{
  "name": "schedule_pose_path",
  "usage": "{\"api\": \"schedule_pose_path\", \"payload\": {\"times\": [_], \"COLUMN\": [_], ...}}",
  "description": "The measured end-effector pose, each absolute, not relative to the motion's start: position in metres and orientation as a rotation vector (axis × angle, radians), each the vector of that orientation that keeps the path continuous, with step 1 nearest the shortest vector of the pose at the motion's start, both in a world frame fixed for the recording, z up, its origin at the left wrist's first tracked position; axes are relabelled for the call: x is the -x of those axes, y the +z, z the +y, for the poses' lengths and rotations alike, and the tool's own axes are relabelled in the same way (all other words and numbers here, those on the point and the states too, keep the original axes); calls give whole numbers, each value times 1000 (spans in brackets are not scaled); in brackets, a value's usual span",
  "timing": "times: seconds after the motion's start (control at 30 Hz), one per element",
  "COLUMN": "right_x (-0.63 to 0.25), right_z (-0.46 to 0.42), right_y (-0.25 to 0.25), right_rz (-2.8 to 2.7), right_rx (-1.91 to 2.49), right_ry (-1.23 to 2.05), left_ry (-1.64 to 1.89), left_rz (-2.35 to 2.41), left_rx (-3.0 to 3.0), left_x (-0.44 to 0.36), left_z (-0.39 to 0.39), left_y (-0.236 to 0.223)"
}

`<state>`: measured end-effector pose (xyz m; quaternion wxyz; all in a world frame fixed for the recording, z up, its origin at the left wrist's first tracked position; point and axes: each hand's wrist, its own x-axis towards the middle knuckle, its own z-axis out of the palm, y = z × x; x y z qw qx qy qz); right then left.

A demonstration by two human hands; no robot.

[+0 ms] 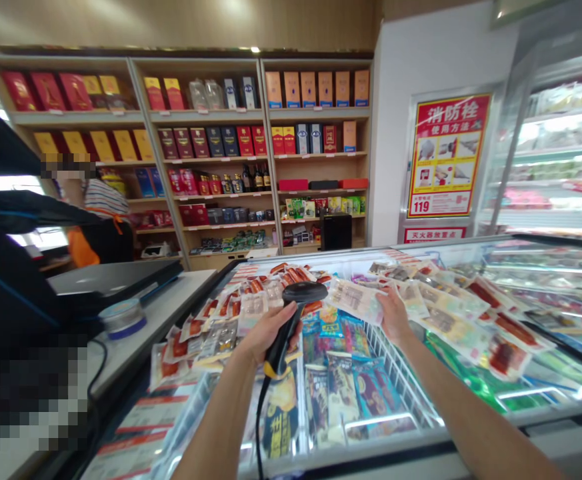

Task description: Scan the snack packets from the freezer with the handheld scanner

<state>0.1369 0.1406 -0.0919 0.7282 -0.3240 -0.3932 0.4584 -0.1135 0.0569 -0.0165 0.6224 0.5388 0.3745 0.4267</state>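
Note:
My left hand [267,333] is closed round the handle of a black barcode scanner [305,291] with a yellow-edged base, its cable hanging down. In my right hand [393,312] I grip the edge of a clear vacuum-sealed food packet [355,299], pale with greyish contents. The scanner's head is close to the packet's left end. Both hands are above a chest freezer with a glass top. To the left lie several sausage packets [231,305]; more sealed packets [451,327] spread out on the right. Beneath the glass are wrapped ice creams [341,390].
On the left, a counter [168,327] bears a roll of tape [121,317] and dark checkout equipment [115,277]. Another person [105,207] in a striped top stands beyond it. Shelves of boxed goods [235,141] line the back wall, and a lit display fridge [565,147] stands right.

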Motion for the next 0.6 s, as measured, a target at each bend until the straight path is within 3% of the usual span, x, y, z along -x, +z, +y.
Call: {"api": "schedule_pose_path", "payload": {"times": [0.4, 0.6], "right_x": [-150, -182], "right_z": [146, 156], "right_y": [-94, -91], "right_rz": [-859, -877], "right_rx": [816, 1342], "right_ry": [910, 288], "left_ry": [978, 1085], "left_rz": [882, 932], "left_rx": [-1270, -1174], "left_x": [113, 134], "left_z": [55, 52], "left_y": [-13, -15]}}
